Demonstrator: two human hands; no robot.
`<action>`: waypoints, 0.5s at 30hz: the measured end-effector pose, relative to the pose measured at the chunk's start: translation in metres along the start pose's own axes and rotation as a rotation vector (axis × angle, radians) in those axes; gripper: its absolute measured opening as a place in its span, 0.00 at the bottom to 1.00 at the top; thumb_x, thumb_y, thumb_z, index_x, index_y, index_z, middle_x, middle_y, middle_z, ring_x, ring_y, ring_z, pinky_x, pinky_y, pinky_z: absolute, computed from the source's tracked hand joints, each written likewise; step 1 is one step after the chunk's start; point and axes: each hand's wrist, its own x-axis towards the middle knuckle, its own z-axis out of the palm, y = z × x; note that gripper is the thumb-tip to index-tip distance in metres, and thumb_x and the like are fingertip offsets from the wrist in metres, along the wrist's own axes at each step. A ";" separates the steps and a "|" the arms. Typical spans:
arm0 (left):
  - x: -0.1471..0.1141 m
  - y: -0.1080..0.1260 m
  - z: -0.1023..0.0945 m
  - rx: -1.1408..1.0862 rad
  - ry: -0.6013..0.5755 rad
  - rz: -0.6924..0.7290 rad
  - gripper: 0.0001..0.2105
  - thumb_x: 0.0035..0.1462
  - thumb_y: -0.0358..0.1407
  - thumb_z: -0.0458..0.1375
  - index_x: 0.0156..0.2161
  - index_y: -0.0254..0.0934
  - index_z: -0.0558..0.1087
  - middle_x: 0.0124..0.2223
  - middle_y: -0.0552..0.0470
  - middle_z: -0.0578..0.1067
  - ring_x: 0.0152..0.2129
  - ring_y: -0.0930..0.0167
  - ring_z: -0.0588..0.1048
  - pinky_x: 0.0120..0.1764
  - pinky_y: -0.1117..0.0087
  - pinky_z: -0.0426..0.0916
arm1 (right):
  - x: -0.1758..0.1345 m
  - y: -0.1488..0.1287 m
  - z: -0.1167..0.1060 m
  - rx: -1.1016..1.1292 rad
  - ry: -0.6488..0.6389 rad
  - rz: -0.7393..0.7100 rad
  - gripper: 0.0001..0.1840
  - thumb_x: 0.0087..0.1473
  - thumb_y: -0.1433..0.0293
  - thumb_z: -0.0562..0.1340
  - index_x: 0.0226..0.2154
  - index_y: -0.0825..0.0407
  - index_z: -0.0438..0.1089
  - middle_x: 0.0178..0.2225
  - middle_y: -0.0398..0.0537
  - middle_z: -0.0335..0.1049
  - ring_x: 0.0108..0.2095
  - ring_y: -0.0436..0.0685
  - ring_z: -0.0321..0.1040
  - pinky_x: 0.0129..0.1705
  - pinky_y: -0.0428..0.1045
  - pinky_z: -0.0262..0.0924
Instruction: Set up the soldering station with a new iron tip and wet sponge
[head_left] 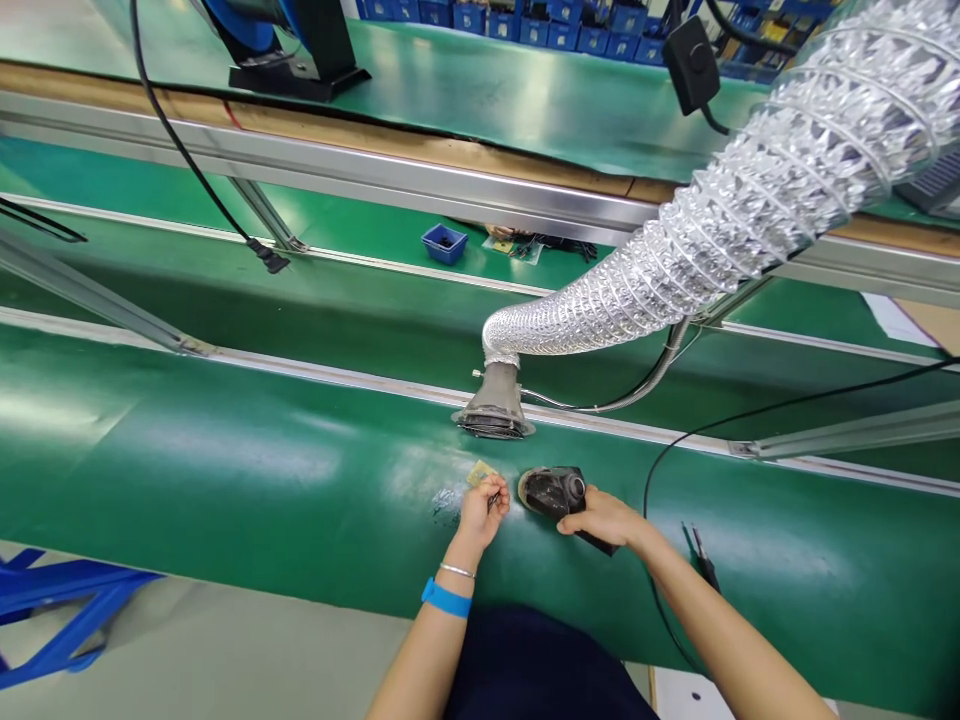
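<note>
My left hand (485, 508) is closed in a pinch above the green bench mat. A small dark thing shows between its fingers, too little of it to name. Just beyond those fingers lies a flat yellowish piece (478, 471), with small shiny bits (447, 503) scattered to its left. My right hand (602, 519) grips a black block-like stand (551, 490), which has a round knob on top and a tan rim at its left end. Right of my right forearm, a soldering iron (705, 560) with a black handle lies on the mat.
A fume extractor nozzle (495, 405) on a silver flexible duct (637, 280) hangs just beyond my hands. A black cable (652, 490) crosses the right side. On the shelf behind sits a blue bin (444, 243); a hanging plug (266, 256) dangles left. Metal rails frame the bench.
</note>
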 end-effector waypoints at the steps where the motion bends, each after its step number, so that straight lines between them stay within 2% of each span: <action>1: 0.000 -0.001 0.000 0.003 0.004 -0.004 0.05 0.34 0.28 0.54 0.24 0.33 0.67 0.20 0.56 0.65 0.16 0.80 0.64 0.19 0.79 0.56 | -0.002 -0.002 -0.001 -0.017 0.002 0.029 0.28 0.37 0.55 0.65 0.39 0.56 0.69 0.39 0.51 0.69 0.37 0.59 0.65 0.35 0.49 0.58; 4: 0.001 -0.003 0.001 0.008 0.016 -0.014 0.05 0.34 0.28 0.54 0.24 0.33 0.67 0.20 0.56 0.65 0.16 0.80 0.64 0.19 0.79 0.56 | -0.004 -0.006 -0.006 -0.009 -0.035 0.070 0.25 0.36 0.55 0.65 0.34 0.55 0.69 0.38 0.52 0.69 0.36 0.61 0.65 0.33 0.50 0.57; 8: 0.001 -0.005 0.000 0.002 0.035 -0.018 0.05 0.34 0.28 0.54 0.23 0.33 0.67 0.20 0.56 0.66 0.15 0.80 0.63 0.19 0.79 0.56 | 0.000 -0.004 -0.011 0.070 -0.128 0.012 0.17 0.38 0.57 0.64 0.29 0.53 0.70 0.32 0.46 0.70 0.33 0.57 0.65 0.30 0.47 0.55; 12: -0.001 -0.004 -0.001 -0.010 0.045 -0.013 0.04 0.35 0.27 0.54 0.23 0.33 0.68 0.19 0.56 0.66 0.15 0.80 0.63 0.20 0.79 0.57 | 0.007 0.006 -0.005 0.218 -0.168 0.021 0.19 0.42 0.56 0.60 0.32 0.53 0.70 0.32 0.46 0.70 0.33 0.56 0.65 0.30 0.46 0.57; 15: -0.003 -0.003 -0.004 -0.016 0.048 -0.014 0.04 0.35 0.26 0.55 0.23 0.32 0.68 0.19 0.56 0.66 0.15 0.80 0.63 0.19 0.79 0.56 | 0.010 0.014 0.004 0.366 -0.171 0.056 0.22 0.41 0.56 0.61 0.36 0.54 0.69 0.32 0.48 0.70 0.33 0.55 0.65 0.30 0.46 0.58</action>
